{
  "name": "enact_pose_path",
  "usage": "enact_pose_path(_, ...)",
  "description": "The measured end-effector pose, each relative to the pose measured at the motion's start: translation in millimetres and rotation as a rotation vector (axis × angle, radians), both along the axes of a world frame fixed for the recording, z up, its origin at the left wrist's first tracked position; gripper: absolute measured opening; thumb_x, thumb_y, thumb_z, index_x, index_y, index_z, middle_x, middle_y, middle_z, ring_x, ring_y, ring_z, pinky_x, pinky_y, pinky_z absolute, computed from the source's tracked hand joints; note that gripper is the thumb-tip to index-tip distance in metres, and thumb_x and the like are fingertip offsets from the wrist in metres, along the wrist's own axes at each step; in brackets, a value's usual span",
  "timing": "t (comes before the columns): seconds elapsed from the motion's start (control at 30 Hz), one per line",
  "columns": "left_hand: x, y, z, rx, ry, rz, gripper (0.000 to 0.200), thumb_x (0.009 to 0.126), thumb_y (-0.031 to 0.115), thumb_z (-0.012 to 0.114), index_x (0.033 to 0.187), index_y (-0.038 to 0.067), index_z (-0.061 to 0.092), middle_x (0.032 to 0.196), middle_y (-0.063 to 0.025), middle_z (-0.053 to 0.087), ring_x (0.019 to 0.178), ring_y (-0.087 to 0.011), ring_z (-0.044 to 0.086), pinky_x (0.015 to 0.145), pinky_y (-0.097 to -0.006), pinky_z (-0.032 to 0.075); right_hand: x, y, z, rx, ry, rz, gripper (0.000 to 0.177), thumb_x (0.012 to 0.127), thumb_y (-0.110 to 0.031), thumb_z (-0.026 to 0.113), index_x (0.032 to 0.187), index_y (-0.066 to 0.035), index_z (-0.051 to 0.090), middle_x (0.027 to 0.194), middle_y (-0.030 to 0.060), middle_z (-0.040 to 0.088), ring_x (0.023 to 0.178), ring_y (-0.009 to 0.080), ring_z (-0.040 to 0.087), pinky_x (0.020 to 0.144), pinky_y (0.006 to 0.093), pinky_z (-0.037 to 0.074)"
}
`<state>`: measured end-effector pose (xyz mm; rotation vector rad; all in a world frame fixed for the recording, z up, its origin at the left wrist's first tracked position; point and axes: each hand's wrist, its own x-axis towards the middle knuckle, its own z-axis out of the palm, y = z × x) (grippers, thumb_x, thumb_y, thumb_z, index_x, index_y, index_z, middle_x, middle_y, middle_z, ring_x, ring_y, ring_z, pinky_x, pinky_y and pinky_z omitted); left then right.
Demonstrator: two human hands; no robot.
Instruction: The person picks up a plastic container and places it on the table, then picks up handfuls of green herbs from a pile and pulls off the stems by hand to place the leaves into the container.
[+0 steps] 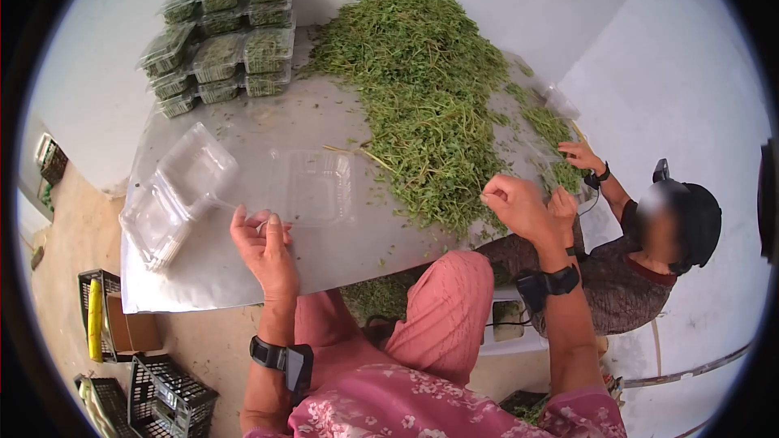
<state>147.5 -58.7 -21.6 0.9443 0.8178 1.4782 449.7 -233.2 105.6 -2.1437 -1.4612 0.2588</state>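
Observation:
My left hand is raised over the table's near edge, fingers loosely bent and apart, with nothing visible in it. Just beyond its fingertips lies a clear plastic container. To its left is a stack of open, clear plastic clamshell boxes. My right hand hovers by the lower right edge of a large heap of cut green herbs. Its fingertips are pinched together, and whatever they hold, if anything, is too small to make out. One long pale stem sticks out of the heap toward the clear container.
Filled herb boxes are stacked at the back left of the metal table. On the right, a co-worker sits with hands at a smaller strip of herbs. Black crates stand on the floor at lower left.

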Motion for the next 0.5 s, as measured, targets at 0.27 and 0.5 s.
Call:
enact_pose_path(0.27, 1.5, 4.4, 9.3, -0.1, 0.068, -0.015, 0.039, 0.092, 0.012, 0.059, 0.124, -0.003, 0.041, 0.079, -0.0023, 0.051, 0.059, -0.008, 0.049, 0.051, -0.0195, 0.038, -28.8, 72.9, 11.3, 0.053, -0.136, 0.276, 0.01, 0.08, -0.007, 0.062, 0.077, 0.0, 0.056, 0.06, 0.0084, 0.051, 0.055, 0.0161, 0.048, 0.053, 0.0312, 0.039)
enact_pose_path(0.5, -2.1, 5.6, 6.1, -0.101, 0.085, -0.02, 0.022, 0.092, 0.011, 0.057, 0.108, -0.002, 0.047, 0.072, -0.0026, 0.052, 0.054, -0.0084, 0.05, 0.047, -0.0207, 0.039, -43.6, 147.3, -17.9, -0.172, -0.211, 0.275, 0.009, 0.08, -0.009, 0.06, 0.083, -0.001, 0.062, 0.074, 0.0169, 0.062, 0.068, 0.0318, 0.06, 0.061, 0.04, 0.047)
